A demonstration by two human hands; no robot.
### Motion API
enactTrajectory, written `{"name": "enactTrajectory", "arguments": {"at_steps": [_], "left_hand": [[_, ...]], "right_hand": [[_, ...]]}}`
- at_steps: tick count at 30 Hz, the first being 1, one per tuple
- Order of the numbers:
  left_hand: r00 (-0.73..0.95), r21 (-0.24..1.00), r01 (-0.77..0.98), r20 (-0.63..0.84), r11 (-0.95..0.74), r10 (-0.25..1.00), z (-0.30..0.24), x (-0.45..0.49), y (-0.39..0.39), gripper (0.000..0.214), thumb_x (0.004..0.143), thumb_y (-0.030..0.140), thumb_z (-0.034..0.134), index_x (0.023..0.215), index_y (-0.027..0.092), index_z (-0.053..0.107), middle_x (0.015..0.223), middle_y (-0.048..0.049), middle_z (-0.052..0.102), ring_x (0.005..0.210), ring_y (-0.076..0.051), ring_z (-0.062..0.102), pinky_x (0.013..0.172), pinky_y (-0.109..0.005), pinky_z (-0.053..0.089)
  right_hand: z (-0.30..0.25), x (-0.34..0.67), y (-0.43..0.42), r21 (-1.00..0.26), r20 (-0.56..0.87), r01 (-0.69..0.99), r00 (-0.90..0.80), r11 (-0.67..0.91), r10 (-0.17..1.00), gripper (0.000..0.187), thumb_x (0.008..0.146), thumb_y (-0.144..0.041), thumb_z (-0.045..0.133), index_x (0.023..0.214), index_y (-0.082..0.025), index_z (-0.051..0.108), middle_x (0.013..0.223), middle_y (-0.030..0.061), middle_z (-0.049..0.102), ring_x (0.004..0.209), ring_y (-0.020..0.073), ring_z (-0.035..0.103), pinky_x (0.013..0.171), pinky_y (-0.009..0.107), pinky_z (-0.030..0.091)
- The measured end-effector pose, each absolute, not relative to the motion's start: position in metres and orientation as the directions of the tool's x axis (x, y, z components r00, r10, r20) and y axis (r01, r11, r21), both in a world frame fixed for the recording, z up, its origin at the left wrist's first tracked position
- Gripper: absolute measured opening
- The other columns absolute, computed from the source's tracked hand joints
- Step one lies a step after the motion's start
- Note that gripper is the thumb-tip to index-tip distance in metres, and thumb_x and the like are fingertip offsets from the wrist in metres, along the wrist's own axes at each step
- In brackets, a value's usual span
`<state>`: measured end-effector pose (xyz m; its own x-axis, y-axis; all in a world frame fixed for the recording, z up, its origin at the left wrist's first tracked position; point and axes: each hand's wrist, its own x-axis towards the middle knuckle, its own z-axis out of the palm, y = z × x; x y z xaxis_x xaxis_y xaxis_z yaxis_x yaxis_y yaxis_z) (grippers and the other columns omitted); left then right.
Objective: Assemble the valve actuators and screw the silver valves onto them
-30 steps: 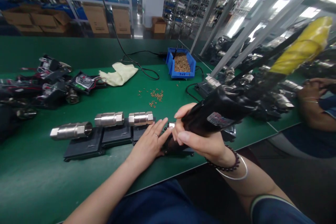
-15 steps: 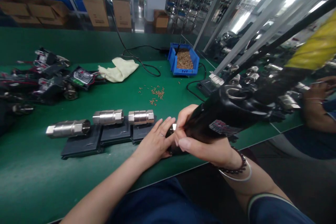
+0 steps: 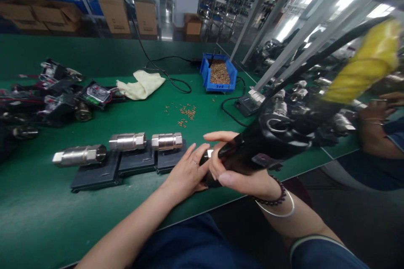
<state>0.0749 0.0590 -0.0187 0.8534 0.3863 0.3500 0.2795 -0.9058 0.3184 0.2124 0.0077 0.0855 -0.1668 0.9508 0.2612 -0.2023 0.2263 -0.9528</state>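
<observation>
- The right hand's fingers are clenched round the lower barrel of a black electric screwdriver, thumb laid along the top and forefinger stretched out above it. The tip is hidden behind the hands.
- The left hand's fingers are released and laid flat, not gripping. Their tips touch the fourth unit in the row, which shows only a bright steel end between the two hands.
- The screwdriver looks stiff and top-heavy: its body runs up and to the right into a yellow-wrapped section and a dark cable. A low hold near the nose, as here, seems best for steering it.
- The unit is probably dense and hard, and its polished steel likely slippery. The flat black base looks like the safer place to press.
- The right hand tilts down to the left, its wrist carrying a bead bracelet and a bangle. The left hand lies palm down, the forearm coming in from the lower left.
- To the left, three matching units sit side by side near the front edge of the green bench.
- Farther back lie loose brass screws, a blue bin full of them, a cream cloth and a heap of black assemblies.
- A co-worker's hand rests at the far right.
</observation>
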Motion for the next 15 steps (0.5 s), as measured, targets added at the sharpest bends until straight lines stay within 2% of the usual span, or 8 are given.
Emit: {"name": "enactTrajectory", "arguments": {"at_steps": [3, 7, 11, 13, 15], "left_hand": [[0.830, 0.237, 0.284, 0.424, -0.929, 0.362, -0.027, 0.074, 0.051, 0.088, 0.067, 0.027, 0.082, 0.140, 0.015, 0.036, 0.141, -0.0250, 0.045, 0.135, -0.036, 0.042, 0.109, -0.055, 0.040], [0.697, 0.262, 0.367, 0.559, -0.893, 0.450, -0.047, 0.091, 0.040, 0.090, 0.062, 0.013, 0.084, 0.138, 0.018, 0.035, 0.143, -0.0264, 0.040, 0.130, -0.040, 0.047, 0.101, -0.056, 0.048], [0.679, 0.332, 0.479, 0.446, -0.812, 0.583, -0.052, 0.143, 0.048, 0.081, 0.068, 0.001, 0.073, 0.138, 0.017, 0.035, 0.150, -0.0306, 0.028, 0.119, -0.040, 0.058, 0.085, -0.052, 0.058], [0.706, 0.316, 0.479, 0.416, -0.819, 0.573, -0.044, 0.168, 0.057, 0.080, 0.070, -0.004, 0.067, 0.140, 0.015, 0.034, 0.151, -0.0323, 0.026, 0.115, -0.038, 0.062, 0.080, -0.046, 0.061], [0.763, 0.283, 0.423, 0.402, -0.861, 0.507, -0.035, 0.178, 0.065, 0.080, 0.071, -0.002, 0.067, 0.141, 0.018, 0.035, 0.153, -0.0274, 0.029, 0.119, -0.033, 0.060, 0.082, -0.039, 0.060]], "right_hand": [[0.091, 0.226, 0.006, -0.901, 0.376, -0.297, -0.176, 0.315, 0.910, 0.040, 0.076, -0.028, 0.070, 0.114, -0.026, 0.059, 0.056, -0.0073, 0.047, 0.043, 0.0094, 0.043, 0.045, 0.024, 0.040], [0.116, 0.261, -0.017, -0.773, 0.560, -0.385, -0.041, 0.504, 0.827, 0.027, 0.077, -0.031, 0.067, 0.102, -0.030, 0.060, 0.045, -0.0135, 0.035, 0.027, 0.0035, 0.032, 0.034, 0.017, 0.035], [0.132, 0.282, -0.045, -0.700, 0.610, -0.415, 0.075, 0.582, 0.788, 0.025, 0.076, -0.029, 0.072, 0.098, -0.028, 0.060, 0.039, -0.0170, 0.028, 0.018, 0.0000, 0.022, 0.026, 0.014, 0.029], [0.132, 0.281, -0.051, -0.726, 0.595, -0.325, 0.145, 0.606, 0.790, 0.024, 0.074, -0.030, 0.070, 0.096, -0.026, 0.061, 0.040, -0.0149, 0.027, 0.021, 0.0017, 0.023, 0.027, 0.018, 0.030], [0.130, 0.276, -0.051, -0.753, 0.571, -0.245, 0.219, 0.611, 0.791, 0.025, 0.072, -0.031, 0.069, 0.096, -0.025, 0.063, 0.043, -0.0119, 0.029, 0.025, 0.0043, 0.025, 0.029, 0.022, 0.030]]}}
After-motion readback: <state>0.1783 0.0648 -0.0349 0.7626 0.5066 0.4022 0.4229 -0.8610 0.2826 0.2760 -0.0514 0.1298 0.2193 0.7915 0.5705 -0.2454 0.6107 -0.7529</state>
